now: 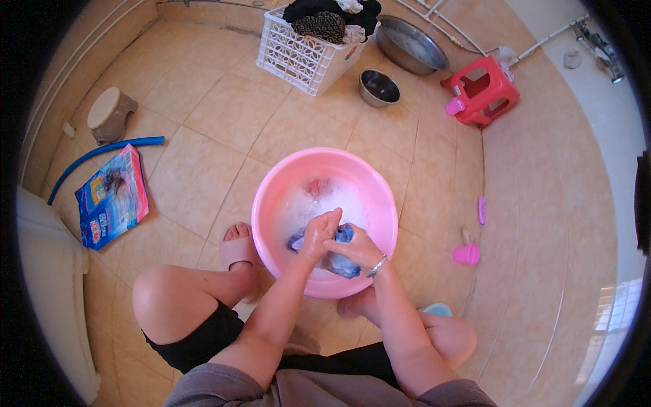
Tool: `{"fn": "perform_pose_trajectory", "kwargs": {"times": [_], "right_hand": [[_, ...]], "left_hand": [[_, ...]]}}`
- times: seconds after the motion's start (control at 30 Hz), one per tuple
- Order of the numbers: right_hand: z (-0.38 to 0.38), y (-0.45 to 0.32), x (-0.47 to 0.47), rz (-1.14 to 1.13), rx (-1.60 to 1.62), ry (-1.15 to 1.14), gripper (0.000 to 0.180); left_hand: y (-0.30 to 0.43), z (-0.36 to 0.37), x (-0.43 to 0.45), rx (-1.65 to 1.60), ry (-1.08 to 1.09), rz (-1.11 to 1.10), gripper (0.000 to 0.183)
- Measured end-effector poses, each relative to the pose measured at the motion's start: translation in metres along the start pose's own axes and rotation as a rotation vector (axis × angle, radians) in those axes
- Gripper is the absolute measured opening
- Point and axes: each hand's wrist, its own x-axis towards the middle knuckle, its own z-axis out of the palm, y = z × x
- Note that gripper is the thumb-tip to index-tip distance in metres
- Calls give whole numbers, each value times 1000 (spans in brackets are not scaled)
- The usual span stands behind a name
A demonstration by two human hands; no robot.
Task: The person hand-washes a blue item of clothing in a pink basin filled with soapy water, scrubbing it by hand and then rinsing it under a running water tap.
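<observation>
A round pink plastic basin (262,203) stands on the tiled floor between my feet, with white suds in it. Over its near part my right hand (360,248), with a silver bracelet at the wrist, grips a wet blue and white cloth (342,264). My left hand (320,235) is against the same cloth and the right hand's fingers, its own fingers extended; whether it grips the cloth is not plain. More blue cloth lies in the suds beside the left hand. Something red (318,187) shows through the foam at the far side.
Beyond the basin stand a white plastic crate (295,61) of clothes, a small steel bowl (379,96), a large metal basin (407,48) and a red stool (483,91). Leftward lie a detergent bag (114,203), a blue hose (101,149) and a small stool (109,114). A pink cup (466,254) is at right.
</observation>
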Motion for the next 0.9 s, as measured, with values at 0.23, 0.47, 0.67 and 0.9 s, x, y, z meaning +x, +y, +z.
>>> {"fn": "perform_pose_trajectory", "kwargs": {"times": [0.23,0.47,0.67,0.9], "right_hand": [[-27,-30,-18,-39,-20,162,30],[28,3,1,-345,-101,577,20],[15,-2,31,25,182,887,32],[14,11,-1,112,614,111,28]], "left_hand": [[-23,-24,8,71,-327,-136,38],[-11,-11,12,-421,94,-337,32],[20,32,-2,-644,141,-397,27],[1,8,6,302,189,115,34]]}}
